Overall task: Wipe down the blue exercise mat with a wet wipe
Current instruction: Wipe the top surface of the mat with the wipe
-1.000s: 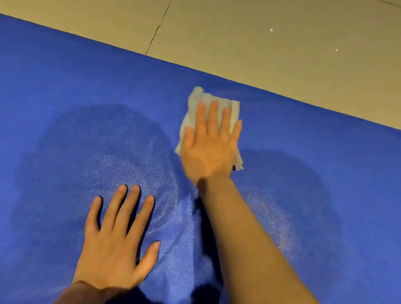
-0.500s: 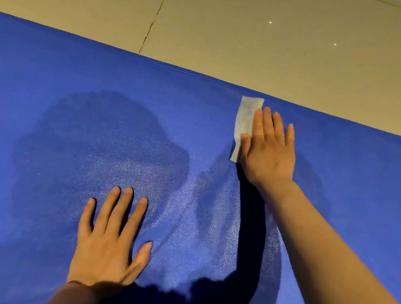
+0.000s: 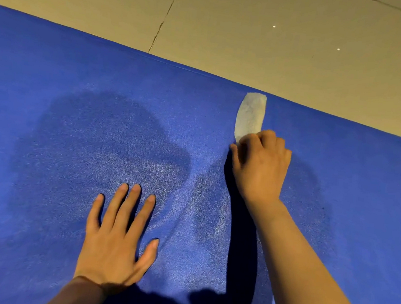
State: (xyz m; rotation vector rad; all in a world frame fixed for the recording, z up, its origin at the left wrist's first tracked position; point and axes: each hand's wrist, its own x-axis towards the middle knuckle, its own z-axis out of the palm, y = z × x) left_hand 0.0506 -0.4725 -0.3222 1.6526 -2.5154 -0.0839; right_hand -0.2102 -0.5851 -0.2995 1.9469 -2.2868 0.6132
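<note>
Now right hand [image 3: 260,165] pinching wet wipe [image 3: 250,116] — left hand [image 3: 115,241] flat on mat [image 3: 55,69]

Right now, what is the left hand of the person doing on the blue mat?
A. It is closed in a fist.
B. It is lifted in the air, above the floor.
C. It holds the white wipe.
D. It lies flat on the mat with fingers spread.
D: the left hand rests palm down on the blue mat with straight, spread fingers, while the right hand grips the wipe.
</note>
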